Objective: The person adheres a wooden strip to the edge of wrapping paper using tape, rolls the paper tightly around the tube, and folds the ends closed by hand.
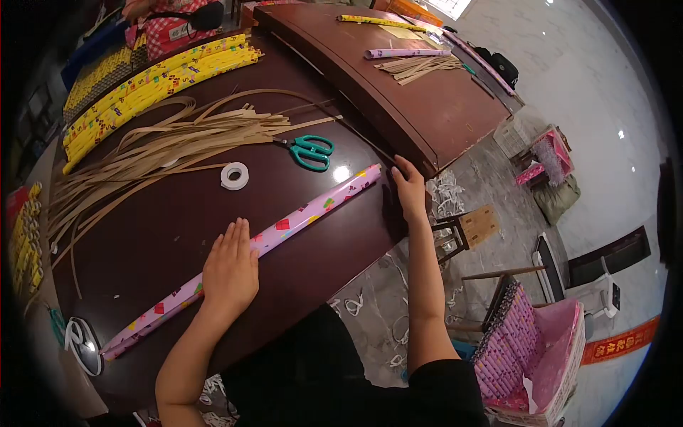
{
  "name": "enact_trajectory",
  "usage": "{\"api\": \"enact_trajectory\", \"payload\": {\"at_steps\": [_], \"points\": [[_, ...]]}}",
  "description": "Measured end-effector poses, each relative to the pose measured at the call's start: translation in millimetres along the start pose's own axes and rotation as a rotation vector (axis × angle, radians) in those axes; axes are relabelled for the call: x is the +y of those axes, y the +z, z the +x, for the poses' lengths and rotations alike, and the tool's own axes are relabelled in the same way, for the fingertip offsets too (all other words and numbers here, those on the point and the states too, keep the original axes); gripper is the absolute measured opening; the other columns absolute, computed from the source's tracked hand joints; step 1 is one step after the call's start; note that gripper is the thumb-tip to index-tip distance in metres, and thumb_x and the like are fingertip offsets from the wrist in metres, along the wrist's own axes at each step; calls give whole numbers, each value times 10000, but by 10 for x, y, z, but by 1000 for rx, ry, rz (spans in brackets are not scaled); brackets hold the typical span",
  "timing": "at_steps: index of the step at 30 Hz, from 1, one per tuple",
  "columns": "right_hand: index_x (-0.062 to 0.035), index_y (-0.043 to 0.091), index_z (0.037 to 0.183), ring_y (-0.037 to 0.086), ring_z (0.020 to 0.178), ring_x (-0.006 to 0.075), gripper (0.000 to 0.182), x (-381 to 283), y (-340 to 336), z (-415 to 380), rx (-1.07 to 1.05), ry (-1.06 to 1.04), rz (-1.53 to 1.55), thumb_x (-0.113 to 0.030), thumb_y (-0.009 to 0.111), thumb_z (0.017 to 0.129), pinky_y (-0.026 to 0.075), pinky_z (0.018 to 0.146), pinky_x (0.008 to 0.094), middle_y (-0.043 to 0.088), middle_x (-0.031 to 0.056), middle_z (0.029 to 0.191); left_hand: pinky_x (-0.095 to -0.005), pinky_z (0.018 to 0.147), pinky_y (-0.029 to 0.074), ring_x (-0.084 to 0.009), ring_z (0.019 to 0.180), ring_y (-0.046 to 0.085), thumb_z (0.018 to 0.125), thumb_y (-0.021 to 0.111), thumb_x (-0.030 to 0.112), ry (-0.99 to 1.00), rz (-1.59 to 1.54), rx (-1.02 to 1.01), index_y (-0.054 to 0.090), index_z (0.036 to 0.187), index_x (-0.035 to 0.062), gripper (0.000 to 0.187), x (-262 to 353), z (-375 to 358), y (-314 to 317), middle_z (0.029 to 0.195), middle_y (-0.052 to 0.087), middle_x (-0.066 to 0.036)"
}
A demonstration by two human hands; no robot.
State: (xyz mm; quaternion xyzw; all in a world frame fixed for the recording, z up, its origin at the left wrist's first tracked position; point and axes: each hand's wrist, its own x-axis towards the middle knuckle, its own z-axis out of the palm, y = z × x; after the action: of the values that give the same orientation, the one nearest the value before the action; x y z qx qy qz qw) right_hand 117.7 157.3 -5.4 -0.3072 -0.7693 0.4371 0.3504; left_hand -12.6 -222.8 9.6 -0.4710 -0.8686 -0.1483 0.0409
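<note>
A long, slim roll of pink patterned wrapping paper [302, 217] lies diagonally across the dark table. My left hand [231, 270] presses flat on its middle, fingers stretched out and side by side. Past the roll's far end, at the table's right edge, my right hand [410, 188] has its fingertips on the end of a narrow brown strip [366, 141]. That strip curves back to a pile of flat tan strips [171, 146]. Green-handled scissors [311, 152] rest against the pile, and a white tape roll [234, 176] sits between it and the paper roll.
Stacked yellow patterned rolls [163, 82] line the table's far left. A second brown table [420, 99] adjoins at the right, with more rolls and strips. A wooden stool [478, 226] and a box of pink rolls [509, 334] stand on the floor. Another person [167, 32] is at the top left.
</note>
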Motion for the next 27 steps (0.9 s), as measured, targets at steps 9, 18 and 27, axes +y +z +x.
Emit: {"api": "enact_trajectory", "payload": {"at_steps": [9,18,27], "points": [[-14,587,1230,551,1181,346,345,-506,427,-485,73,-492,-291,-110,642,903,435,1004,408,594,167,1261,-415,1132,337,-294,1344,466,1004,437,244,-45,-1,24,430,1403,-63,503,37,4,-20,1414,508,-208],[-78,469,1414,383,1403,250,669,-1112,1041,-907,-766,-975,-551,-394,681,863,253,1161,498,453,70,1489,-432,1145,305,-290,1367,433,1016,413,317,-170,130,61,430,1417,-35,534,149,23,62,1418,510,-189],[-21,492,1365,442,1362,282,706,-1156,1151,-888,-839,-875,-454,-88,750,711,349,1098,459,493,150,1437,-457,1166,239,-302,1421,337,986,489,373,-150,115,227,338,1483,-18,650,484,206,361,1529,355,-202]]}}
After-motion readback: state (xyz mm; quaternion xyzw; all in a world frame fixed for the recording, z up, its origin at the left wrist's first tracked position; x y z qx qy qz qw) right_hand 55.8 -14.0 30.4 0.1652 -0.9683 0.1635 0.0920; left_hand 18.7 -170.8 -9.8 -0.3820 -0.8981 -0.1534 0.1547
